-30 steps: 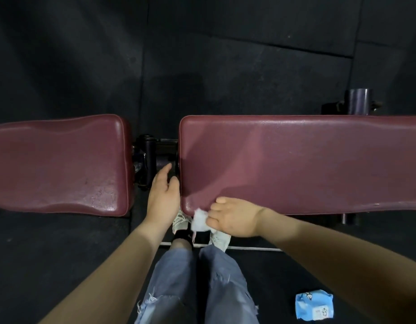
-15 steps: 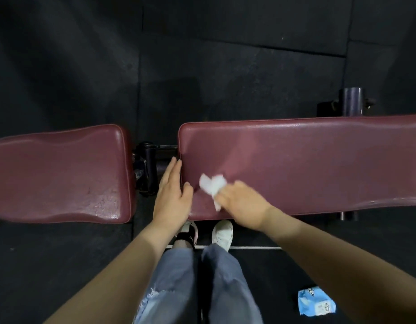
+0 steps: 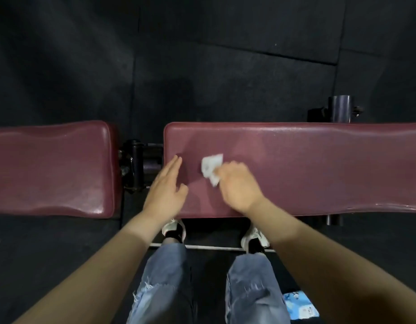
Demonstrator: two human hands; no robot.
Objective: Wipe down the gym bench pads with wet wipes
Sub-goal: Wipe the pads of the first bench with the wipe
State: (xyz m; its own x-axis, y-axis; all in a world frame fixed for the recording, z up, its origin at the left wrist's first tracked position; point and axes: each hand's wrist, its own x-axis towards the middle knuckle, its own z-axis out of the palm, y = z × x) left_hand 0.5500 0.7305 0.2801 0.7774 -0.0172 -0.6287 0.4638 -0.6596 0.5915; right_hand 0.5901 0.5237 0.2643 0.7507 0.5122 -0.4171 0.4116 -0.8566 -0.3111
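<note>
Long pad: a maroon vinyl bench pad (image 3: 307,169) is seen running from the middle of the view out past the right edge, its surface glossy and lightly streaked.
Short pad: a second maroon pad (image 3: 50,169) is laid to the left, parted from the long pad by a gap.
Hinge: black metal frame hardware (image 3: 138,164) is exposed in the gap between the two pads.
Right hand: the right hand (image 3: 239,185) is held over the left end of the long pad, its fingers curled and clamped on a crumpled white wet wipe (image 3: 211,167).
Wet wipe: it is bunched at the fingertips and pressed to, or held just above, the pad surface; contact cannot be told for certain.
Left hand: the left hand (image 3: 166,190) is spread flat with fingers straight and together, laid across the near left corner of the long pad, nothing gripped.
Hands: they are kept apart, the wipe lying between them.
Wipes pack: a light-blue packet (image 3: 300,306) is seen on the floor at lower right, partly cut off by the right forearm.
Legs: blue ripped jeans (image 3: 164,281) and pale sneakers (image 3: 173,228) are seen below the pad edge.
Floor: black rubber matting (image 3: 202,66) is laid all round.
Post: a dark upright tube (image 3: 340,108) is seen behind the long pad at right.
</note>
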